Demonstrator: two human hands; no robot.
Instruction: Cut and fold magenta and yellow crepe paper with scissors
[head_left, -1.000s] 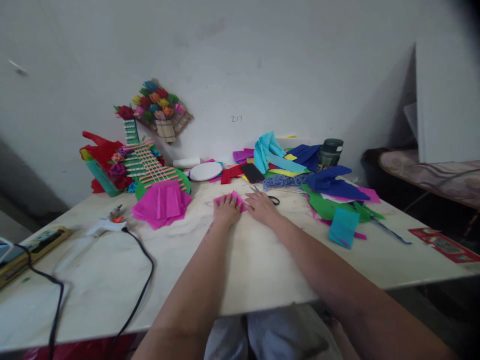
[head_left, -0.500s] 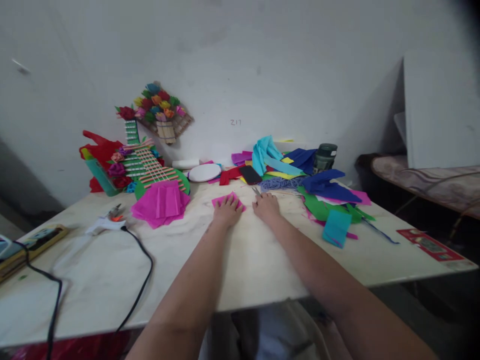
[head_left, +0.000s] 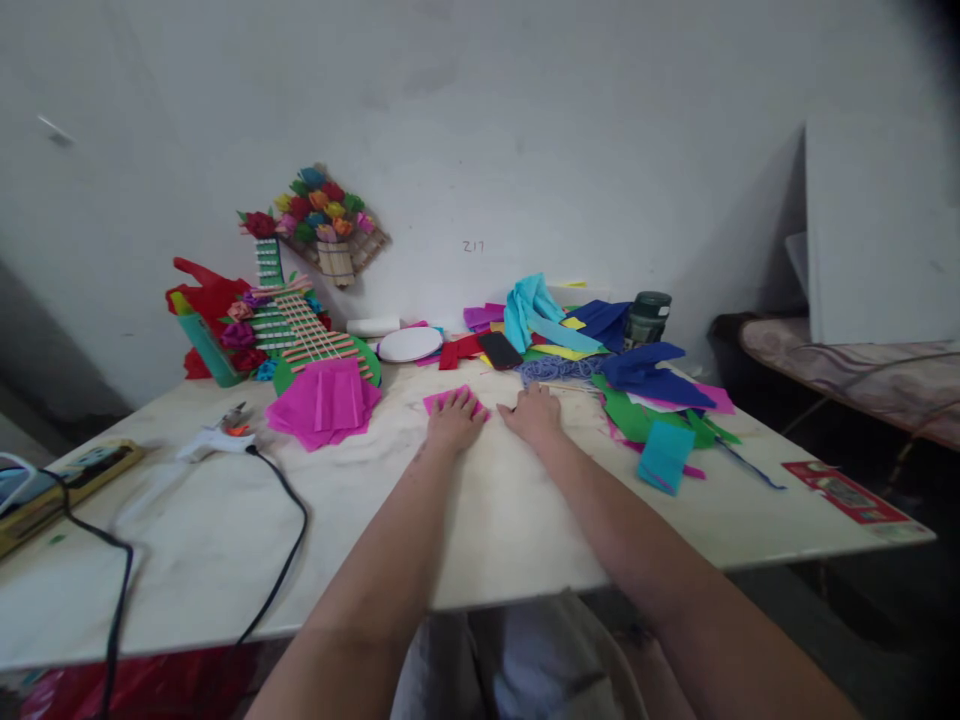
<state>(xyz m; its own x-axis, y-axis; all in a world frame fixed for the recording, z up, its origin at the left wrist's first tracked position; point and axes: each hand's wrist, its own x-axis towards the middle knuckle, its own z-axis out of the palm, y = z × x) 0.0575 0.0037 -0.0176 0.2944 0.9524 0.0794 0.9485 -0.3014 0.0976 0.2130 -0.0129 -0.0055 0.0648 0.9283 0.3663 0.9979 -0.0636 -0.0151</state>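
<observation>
Left hand (head_left: 454,422) spread flat on 1 pink sheet (head_left: 433,402); right hand (head_left: 534,411) on table (head_left: 517,530), can't tell if gripping.

Pink sheet (head_left: 431,402): mostly hidden beneath the left hand (head_left: 456,422). Power strip (head_left: 101,468): cut off by the left edge. Patterned furniture (head_left: 862,370): cut off by the right edge. Red card (head_left: 851,493): print too small to read. Forearms (head_left: 386,580): cropped below.

Below the near edge of the counter (head_left: 517,545), loose greyish-beige cloth (head_left: 536,650) covers the lap, creased into soft, shadowed folds. Over the counter, the left hand (head_left: 455,423) and right hand (head_left: 535,412) are bare, as are both forearms (head_left: 409,520); small dark marks (head_left: 421,453), too blurred to read, show near the left wrist.
</observation>
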